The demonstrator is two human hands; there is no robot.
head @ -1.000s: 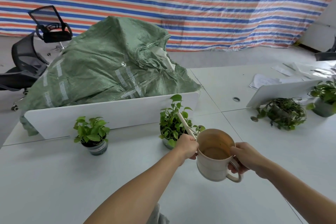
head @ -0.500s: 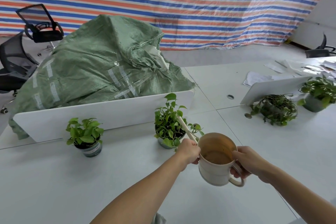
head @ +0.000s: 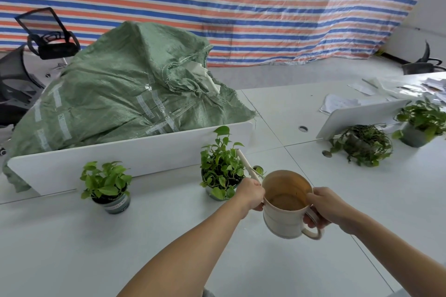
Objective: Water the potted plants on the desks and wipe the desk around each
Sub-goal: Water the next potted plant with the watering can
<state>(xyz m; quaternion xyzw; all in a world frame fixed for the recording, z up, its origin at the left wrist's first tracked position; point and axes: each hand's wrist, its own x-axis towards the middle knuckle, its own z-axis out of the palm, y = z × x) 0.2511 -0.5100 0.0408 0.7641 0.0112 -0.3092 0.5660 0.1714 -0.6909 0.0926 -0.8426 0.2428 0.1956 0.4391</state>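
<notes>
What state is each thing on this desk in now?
watering can: held above the desk, liquid inside.
left hand: grips the spout base.
right hand: grips the handle.
middle plant: upright, spout tip over its leaves.
left plant: upright, untouched.

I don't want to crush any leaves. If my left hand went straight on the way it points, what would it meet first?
Probably the nearest potted pothos, just beyond the left hand on the watering can spout; depth is unclear.
</notes>
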